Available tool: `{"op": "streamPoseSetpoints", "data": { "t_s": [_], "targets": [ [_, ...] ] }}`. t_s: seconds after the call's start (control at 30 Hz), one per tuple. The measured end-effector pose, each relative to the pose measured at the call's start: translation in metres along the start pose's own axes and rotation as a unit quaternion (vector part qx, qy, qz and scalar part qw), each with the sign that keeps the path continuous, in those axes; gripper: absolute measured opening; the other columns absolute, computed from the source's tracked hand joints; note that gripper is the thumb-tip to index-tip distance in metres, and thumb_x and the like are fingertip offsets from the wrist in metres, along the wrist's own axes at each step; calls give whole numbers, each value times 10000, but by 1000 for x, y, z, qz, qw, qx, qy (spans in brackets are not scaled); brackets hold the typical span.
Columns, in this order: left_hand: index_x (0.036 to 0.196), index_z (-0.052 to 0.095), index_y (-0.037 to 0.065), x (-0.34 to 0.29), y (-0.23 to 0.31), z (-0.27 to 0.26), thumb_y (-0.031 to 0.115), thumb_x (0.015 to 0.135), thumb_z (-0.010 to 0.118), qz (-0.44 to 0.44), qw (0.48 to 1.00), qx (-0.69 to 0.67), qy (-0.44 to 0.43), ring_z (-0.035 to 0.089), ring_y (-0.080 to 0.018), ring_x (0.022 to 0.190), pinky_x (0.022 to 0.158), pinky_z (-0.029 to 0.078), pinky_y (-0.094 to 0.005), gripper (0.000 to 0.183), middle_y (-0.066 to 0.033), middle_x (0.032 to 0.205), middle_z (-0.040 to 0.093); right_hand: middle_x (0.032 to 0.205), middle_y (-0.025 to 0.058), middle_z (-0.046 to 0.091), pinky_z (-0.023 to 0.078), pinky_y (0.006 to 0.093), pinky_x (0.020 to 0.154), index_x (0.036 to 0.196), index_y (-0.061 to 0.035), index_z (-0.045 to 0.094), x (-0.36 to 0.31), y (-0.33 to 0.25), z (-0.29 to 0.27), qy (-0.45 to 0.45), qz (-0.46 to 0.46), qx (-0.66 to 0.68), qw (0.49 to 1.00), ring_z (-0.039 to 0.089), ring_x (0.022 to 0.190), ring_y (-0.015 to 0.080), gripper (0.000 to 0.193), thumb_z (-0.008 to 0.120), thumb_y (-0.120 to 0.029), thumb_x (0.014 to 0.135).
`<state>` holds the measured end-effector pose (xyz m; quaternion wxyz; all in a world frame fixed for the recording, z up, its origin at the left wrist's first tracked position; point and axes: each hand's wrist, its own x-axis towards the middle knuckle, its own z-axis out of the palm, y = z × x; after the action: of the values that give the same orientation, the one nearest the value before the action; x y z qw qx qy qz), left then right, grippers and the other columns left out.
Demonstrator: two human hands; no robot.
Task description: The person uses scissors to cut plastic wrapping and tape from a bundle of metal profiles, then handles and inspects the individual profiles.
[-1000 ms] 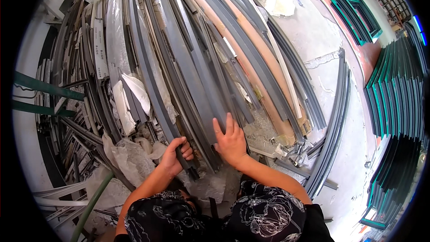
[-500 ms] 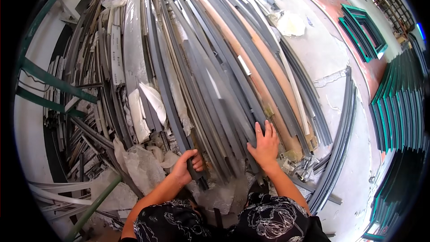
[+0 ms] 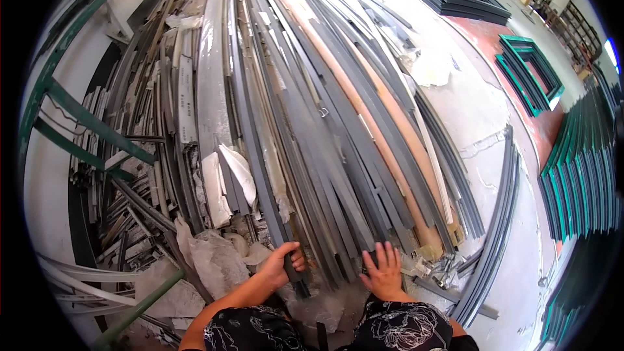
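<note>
My left hand is wrapped round the near end of a long dark grey metal profile. To its right, my right hand is spread, fingers apart, at the near ends of several grey profiles; whether the fingertips touch them I cannot tell. The profiles lie lengthwise in a pile running away from me. Some in the middle look smeared by motion. Crumpled clear plastic film lies below the ends, between my hands.
A green metal frame stands at the left among scrap strips. Torn white wrapping lies on the pile. Brown-filmed profiles run along its right side. Farther right are curved-looking loose profiles, green frames and stacked green-edged frames.
The view has shifted, so the pile sits lower in it. My right hand has drawn back nearer to me along the profiles. The left hand keeps its grip.
</note>
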<state>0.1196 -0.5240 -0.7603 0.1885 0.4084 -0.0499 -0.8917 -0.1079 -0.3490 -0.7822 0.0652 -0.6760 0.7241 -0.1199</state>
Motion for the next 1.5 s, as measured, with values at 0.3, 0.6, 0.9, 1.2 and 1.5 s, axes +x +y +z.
{"op": "streamPoseSetpoints", "data": {
  "t_s": [0.3,0.6,0.9,1.2,1.5],
  "targets": [
    [709,419,116,3,-3,-12,205,854,554,2,1000,-6,-4,392,-123,557,544,350,-291,217,5,614,385,1325,251,324,344,511,925,1341,-119,312,-22,11,31,61,91,67,992,387,1134,452,789,698,-215,660],
    [715,435,119,11,-5,-12,190,844,569,-12,1000,-8,13,395,-126,544,543,356,-291,199,7,593,397,1256,234,390,394,484,883,1304,-79,367,-3,17,31,87,43,50,994,425,1050,430,680,645,-104,684],
    [724,427,129,2,-5,-12,185,846,568,1,1000,-15,3,388,-121,551,537,349,-279,195,11,609,392,1229,193,439,411,435,874,1269,-32,418,53,25,8,94,-2,51,994,459,1008,372,612,606,-25,687],
    [729,428,126,3,-5,-8,183,842,570,0,1000,-2,25,384,-121,548,533,346,-278,190,9,607,388,1239,196,442,384,423,922,1196,-15,483,127,26,-20,52,20,27,998,426,1118,366,551,677,-106,689],
    [722,424,127,-3,0,-9,196,817,590,12,999,12,51,382,-123,530,527,339,-280,204,10,586,378,1252,147,467,313,453,986,1135,-63,548,111,3,-1,51,-62,27,996,396,1203,306,437,624,-187,723]
  ]
}}
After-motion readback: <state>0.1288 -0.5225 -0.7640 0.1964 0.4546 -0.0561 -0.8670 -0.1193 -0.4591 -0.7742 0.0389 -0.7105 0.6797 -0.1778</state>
